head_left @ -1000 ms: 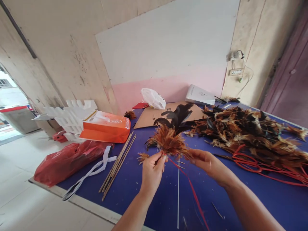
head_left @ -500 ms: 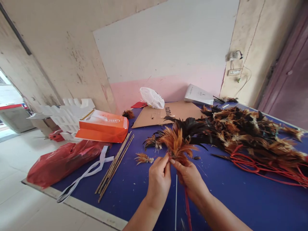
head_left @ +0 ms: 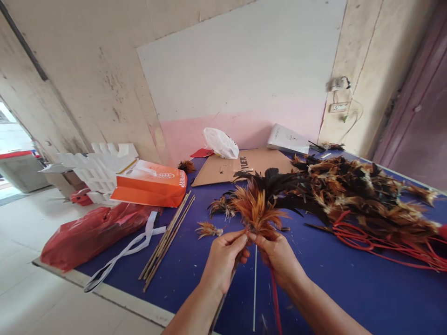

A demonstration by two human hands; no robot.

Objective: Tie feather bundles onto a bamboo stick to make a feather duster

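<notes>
Feathers (head_left: 257,209) in rust and black fan out above the blue worktop (head_left: 335,293), gathered at the head of a thin stick (head_left: 221,303). Both hands are closed at the quills: the left hand (head_left: 223,260) pinches their base and the stick, while the right hand (head_left: 283,263) seems to grip the red ribbon (head_left: 275,298) hanging below it. Good binding likely wants a firm left pinch, steady ribbon tension, overlapping turns and evenly spread quills.

Open tabletop (head_left: 377,298) lies at front right; behind it, red cord (head_left: 365,242) (loosely looped) and heaped feathers (head_left: 363,195) block passage.
</notes>
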